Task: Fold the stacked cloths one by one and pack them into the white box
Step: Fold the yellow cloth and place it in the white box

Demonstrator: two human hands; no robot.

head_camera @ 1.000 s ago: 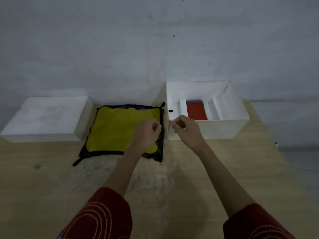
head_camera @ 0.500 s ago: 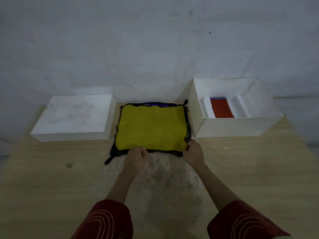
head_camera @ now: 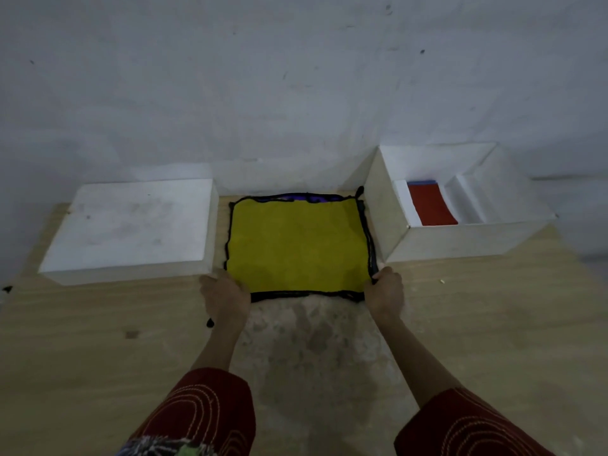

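Head view: a yellow cloth is seen lying flat and square on top of the stack, at the middle of the bench by the far wall. The cloth is plain yellow with a soft nap and is bordered in black stitching. A strip of purple cloth is exposed under its far edge.

The near-left corner of the yellow cloth is covered and gripped by the left hand, with the thumb laid on the yellow. A small black loop is seen just below that hand. The near-right corner is pinched by the right hand, fingers curled round the black edge. Dark red stitched sleeves are worn.

The white box is set just right of the stack, touching or nearly touching it, with its top open. A folded red cloth is seen inside, between white dividers, with a thin blue edge behind it. A low white block is placed just left of the stack.
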